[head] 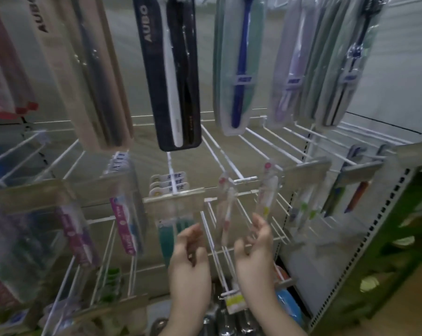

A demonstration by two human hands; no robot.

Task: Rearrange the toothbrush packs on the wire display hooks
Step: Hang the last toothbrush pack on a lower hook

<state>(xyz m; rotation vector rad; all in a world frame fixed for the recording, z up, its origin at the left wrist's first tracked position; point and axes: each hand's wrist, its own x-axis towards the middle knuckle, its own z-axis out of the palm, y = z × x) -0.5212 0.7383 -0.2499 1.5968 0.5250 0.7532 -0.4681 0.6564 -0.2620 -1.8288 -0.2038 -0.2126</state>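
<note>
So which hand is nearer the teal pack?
Left. The left hand sits right beside the teal pack, nearly touching it; the right hand is off to its right.

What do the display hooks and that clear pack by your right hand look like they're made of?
Display hooks: thin metal wire, likely with a smooth white coating, judging by the even colour and slim straight rods. Clear pack: seemingly glossy transparent plastic, since the toothbrush shows through it; blur hides any card backing. The right hand is just below it.
</note>
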